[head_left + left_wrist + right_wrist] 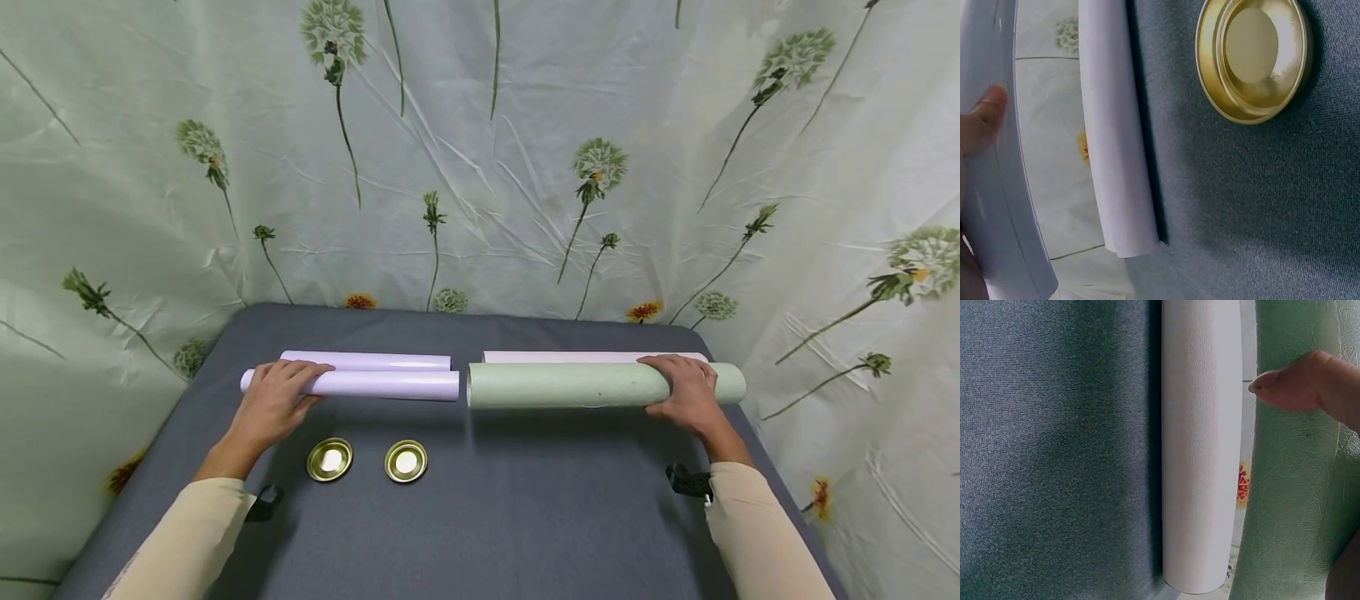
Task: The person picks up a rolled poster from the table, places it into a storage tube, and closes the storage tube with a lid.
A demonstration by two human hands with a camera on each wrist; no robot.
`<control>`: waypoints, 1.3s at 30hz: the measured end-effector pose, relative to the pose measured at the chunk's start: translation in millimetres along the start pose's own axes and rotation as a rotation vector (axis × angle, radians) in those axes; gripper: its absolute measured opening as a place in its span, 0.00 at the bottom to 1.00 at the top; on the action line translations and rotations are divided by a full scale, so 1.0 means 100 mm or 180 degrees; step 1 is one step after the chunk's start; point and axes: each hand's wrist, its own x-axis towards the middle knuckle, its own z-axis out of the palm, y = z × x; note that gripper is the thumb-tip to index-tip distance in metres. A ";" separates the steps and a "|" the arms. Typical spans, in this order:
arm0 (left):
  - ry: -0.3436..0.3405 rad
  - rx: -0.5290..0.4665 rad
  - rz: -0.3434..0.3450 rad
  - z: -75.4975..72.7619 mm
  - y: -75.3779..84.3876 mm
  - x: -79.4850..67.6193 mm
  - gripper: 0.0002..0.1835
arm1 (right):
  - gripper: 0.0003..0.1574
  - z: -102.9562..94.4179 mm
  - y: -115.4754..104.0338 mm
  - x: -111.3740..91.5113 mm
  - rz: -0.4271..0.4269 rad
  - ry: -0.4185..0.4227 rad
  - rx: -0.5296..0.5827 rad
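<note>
Dandelion-printed fabric [480,175] backs a grey-covered table [525,517], where a rear lilac roll [390,361] and a pale pink roll [562,357] lie. Two more are lifted — neither set down yet — with the person's left hand [273,400] clamped round a front lilac roll [390,386] and the right hand [684,392] gripping a green roll [562,386], while two gold dishes [330,460] sit untouched.
</note>
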 end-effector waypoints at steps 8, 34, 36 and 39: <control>-0.0004 -0.0022 -0.0023 0.01 0.04 0.01 0.26 | 0.47 0.02 0.00 -0.01 -0.0091 0.0131 0.0061; -0.0163 0.0038 -0.0013 -0.02 0.13 0.11 0.26 | 0.47 0.02 -0.03 0.01 -0.0155 0.0202 0.0163; -0.0181 0.0042 -0.0014 -0.02 0.14 0.12 0.25 | 0.47 0.02 -0.04 0.01 -0.0162 0.0201 0.0172; -0.0189 0.0040 -0.0013 -0.03 0.16 0.13 0.25 | 0.47 0.01 -0.05 0.01 -0.0153 0.0196 0.0188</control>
